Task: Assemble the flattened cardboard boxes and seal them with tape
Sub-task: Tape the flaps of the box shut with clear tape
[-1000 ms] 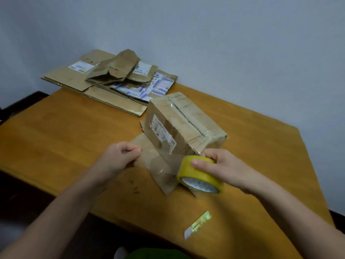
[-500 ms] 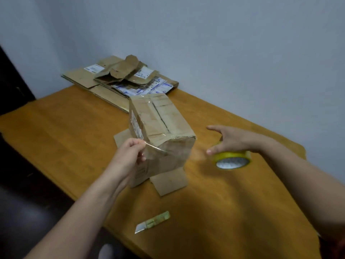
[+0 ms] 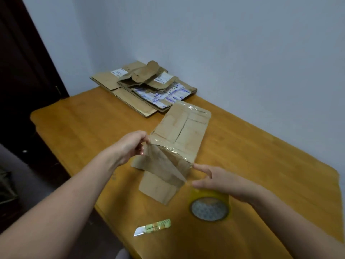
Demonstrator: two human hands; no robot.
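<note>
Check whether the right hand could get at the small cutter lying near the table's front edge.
Probably yes. The right hand is open and holds nothing, just over the tape roll. The cutter lies uncovered on the table beside the roll, toward the person's left, with only bare wood between.

The right hand [image 3: 224,182] has left the tape roll [image 3: 211,195], reaching for the box [image 3: 183,131].

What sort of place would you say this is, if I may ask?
Probably a plain room in a home or small office: a wooden table by a bare wall, a dark door at the left, and flattened boxes.
</note>
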